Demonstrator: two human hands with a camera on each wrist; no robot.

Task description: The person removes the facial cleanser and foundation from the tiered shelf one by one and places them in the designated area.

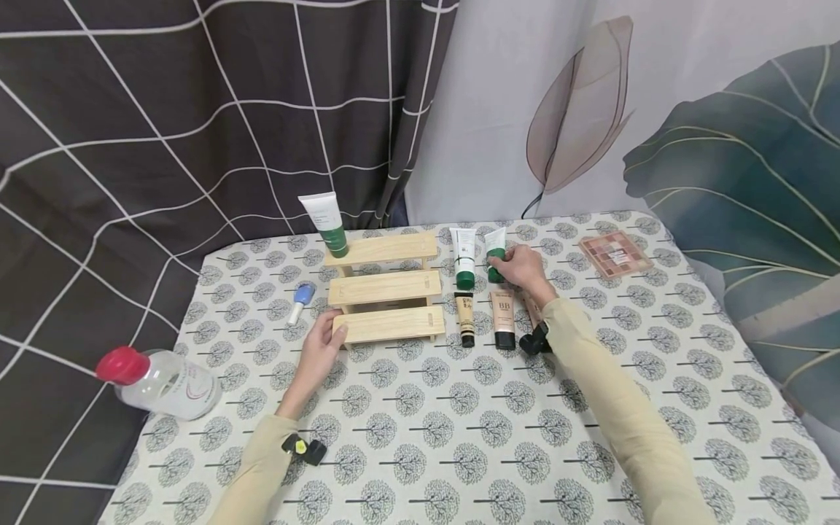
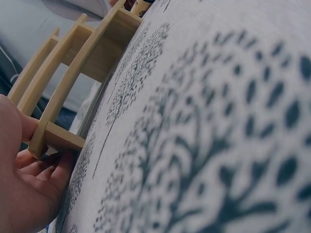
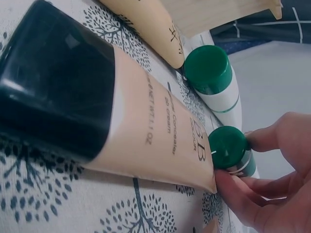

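Observation:
A three-step wooden rack (image 1: 394,326) stands on the cloth. My left hand (image 1: 321,340) grips the left end of its lowest step; in the left wrist view the thumb of that hand (image 2: 29,179) lies over the board and the fingers curl beneath it. My right hand (image 1: 525,271) pinches the cap end of a small green-and-white tube (image 1: 496,244), its green cap (image 3: 228,147) between thumb and fingers in the right wrist view. Just left of it lies a larger white tube with a green cap (image 1: 464,255). Another green-and-white tube (image 1: 326,219) stands on the rack's top step.
Nearer me lie a yellow tube (image 1: 465,317), a BB cream tube (image 1: 503,317) and another beige tube (image 1: 531,310), partly hidden by my right wrist. A blue bottle with a white cap (image 1: 302,297), a red-capped clear bottle (image 1: 173,383) and a makeup palette (image 1: 615,254) lie farther out.

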